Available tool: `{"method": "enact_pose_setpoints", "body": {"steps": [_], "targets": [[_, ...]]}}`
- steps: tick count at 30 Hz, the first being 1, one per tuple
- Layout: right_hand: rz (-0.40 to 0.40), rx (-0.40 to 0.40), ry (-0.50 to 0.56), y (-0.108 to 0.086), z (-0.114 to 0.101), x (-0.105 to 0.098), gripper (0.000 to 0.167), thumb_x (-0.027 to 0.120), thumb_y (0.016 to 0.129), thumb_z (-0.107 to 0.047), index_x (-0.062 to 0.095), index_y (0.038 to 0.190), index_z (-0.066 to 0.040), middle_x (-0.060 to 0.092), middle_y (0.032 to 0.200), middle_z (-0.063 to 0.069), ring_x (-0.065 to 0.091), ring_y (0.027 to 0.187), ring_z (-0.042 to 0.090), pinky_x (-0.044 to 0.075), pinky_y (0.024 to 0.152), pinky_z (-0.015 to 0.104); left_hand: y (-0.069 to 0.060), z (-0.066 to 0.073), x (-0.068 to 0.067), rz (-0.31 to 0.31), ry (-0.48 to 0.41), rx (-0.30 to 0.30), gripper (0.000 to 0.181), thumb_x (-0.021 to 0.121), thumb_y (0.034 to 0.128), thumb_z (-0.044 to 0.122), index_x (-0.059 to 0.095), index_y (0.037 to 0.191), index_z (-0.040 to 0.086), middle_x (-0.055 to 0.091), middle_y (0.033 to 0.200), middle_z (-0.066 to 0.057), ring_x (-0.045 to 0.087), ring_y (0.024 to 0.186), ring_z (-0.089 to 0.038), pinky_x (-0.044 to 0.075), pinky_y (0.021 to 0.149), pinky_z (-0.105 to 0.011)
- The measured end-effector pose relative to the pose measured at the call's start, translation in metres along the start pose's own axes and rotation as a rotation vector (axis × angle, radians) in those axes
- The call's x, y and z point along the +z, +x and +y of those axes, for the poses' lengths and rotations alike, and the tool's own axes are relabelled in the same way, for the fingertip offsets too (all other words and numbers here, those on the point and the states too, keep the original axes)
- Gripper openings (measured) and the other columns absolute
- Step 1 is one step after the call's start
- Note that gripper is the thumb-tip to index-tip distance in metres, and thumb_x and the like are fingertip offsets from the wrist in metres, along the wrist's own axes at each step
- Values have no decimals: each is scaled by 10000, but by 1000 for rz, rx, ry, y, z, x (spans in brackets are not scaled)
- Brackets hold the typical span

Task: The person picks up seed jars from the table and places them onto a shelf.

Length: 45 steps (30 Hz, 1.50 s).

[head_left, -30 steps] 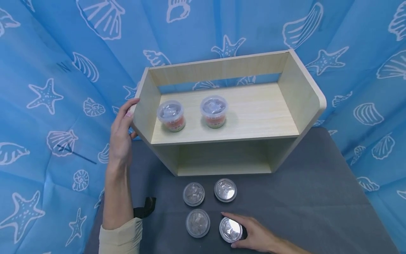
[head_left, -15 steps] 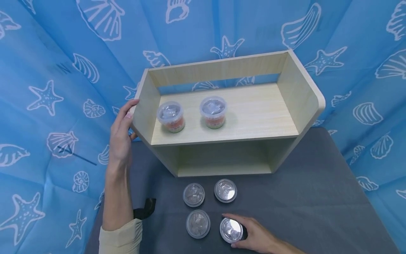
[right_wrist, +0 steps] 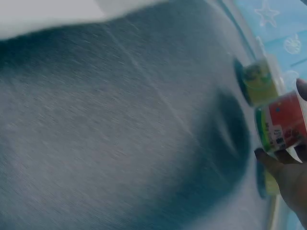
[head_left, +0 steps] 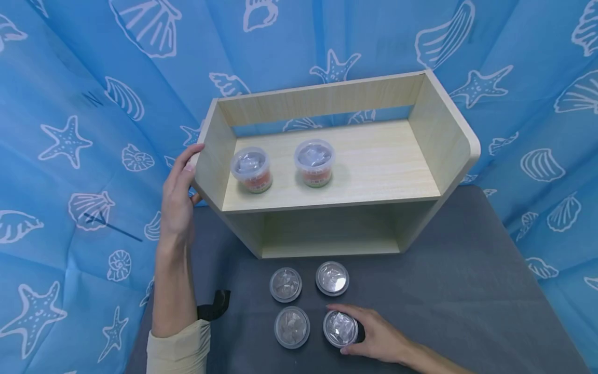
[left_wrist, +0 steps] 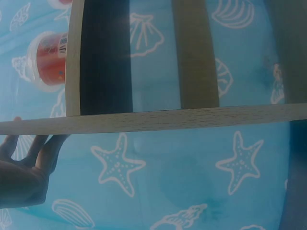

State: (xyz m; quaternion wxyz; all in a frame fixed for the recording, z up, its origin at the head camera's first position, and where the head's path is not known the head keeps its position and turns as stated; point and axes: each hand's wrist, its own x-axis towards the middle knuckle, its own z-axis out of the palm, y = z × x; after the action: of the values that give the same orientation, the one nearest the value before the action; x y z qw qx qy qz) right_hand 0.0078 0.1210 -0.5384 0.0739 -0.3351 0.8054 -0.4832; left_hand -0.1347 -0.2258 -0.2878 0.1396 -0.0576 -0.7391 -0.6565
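Note:
My right hand (head_left: 376,335) grips a small lidded plastic tub (head_left: 340,329) between thumb and fingers, at the near side of the table. In the right wrist view this tub (right_wrist: 283,121), with its red and green label, looks tilted and raised off the cloth. Three similar tubs stand close by: one at the left (head_left: 291,327), two farther back (head_left: 285,284) (head_left: 332,278). My left hand (head_left: 177,202) holds the front edge of the left side panel of a pale wooden shelf (head_left: 378,161); one fingertip shows over that edge in the left wrist view.
Two more tubs (head_left: 251,169) (head_left: 315,162) stand upright on the shelf's upper board, left and middle. A lower compartment (head_left: 331,231) opens below. Grey cloth (head_left: 467,291) covers the table, and a blue shell-patterned curtain (head_left: 374,36) hangs behind. A black strap (head_left: 215,306) lies by my left sleeve.
My right hand and the tub in it have risen slightly, and the glare on its lid has faded. The left hand and shelf stay put.

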Motion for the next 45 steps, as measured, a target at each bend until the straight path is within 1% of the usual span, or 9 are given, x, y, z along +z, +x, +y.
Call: {"method": "enact_pose_setpoints", "body": {"steps": [4,9,14,17,26,33,40,42,45], "targets": [[11,7,3,6,-6,-13,803,894,723,-218,527,1435,-164,607,1361,-12,565,1239,175,450,1017,309,1,0,0,6,-2,7,400,394,1061,314,533,1422,212,448,1423,-41,442,1196,-270,314,928,-560],[37,-11,49,13,-13,-27,786,888,737,-228,529,1428,-128,614,1355,42,573,1230,184,422,1031,261,2,0,0,19,4,8,394,395,1058,307,545,1412,223,437,1438,-34,439,1196,-271,324,909,-537],[49,10,58,17,-19,-39,782,881,745,-270,523,1435,-186,618,1349,17,577,1220,176,421,1023,262,2,1,1,22,6,7,396,388,1056,300,547,1410,226,428,1447,-29,424,1216,-268,311,919,-564],[58,22,57,20,-22,-47,784,888,735,-267,526,1429,-215,621,1336,-16,575,1214,162,423,1017,269,2,0,0,21,5,9,394,389,1055,299,548,1409,226,428,1449,-28,428,1213,-270,313,914,-555],[59,-32,38,31,-34,-69,724,853,791,-257,517,1427,-175,615,1340,13,571,1222,167,427,1024,284,0,0,1,22,6,6,394,393,1057,306,548,1410,223,438,1438,-23,438,1203,-272,314,912,-545],[53,-24,90,39,-43,-88,748,846,798,-188,475,1447,-174,579,1382,2,575,1208,155,422,1021,258,-1,1,1,21,6,11,394,397,1057,309,548,1411,222,440,1439,-22,439,1200,-271,316,907,-523],[69,-62,101,44,-49,-104,749,827,803,-103,444,1447,-93,600,1340,41,612,1144,152,440,986,224,-1,0,1,15,4,20,394,388,1058,298,549,1406,214,445,1423,-17,430,1204,-269,305,921,-556],[70,-70,111,46,-53,-109,745,824,799,-80,448,1442,-92,611,1321,31,622,1126,151,452,973,221,-1,0,1,15,3,21,394,386,1057,296,550,1405,212,445,1423,-16,430,1207,-266,301,929,-575],[79,-89,84,49,-58,-118,745,824,793,-75,457,1441,-97,615,1318,31,615,1135,151,438,981,208,-1,-1,1,18,9,18,394,388,1056,297,550,1406,215,441,1432,-14,433,1207,-266,304,929,-575]]}}
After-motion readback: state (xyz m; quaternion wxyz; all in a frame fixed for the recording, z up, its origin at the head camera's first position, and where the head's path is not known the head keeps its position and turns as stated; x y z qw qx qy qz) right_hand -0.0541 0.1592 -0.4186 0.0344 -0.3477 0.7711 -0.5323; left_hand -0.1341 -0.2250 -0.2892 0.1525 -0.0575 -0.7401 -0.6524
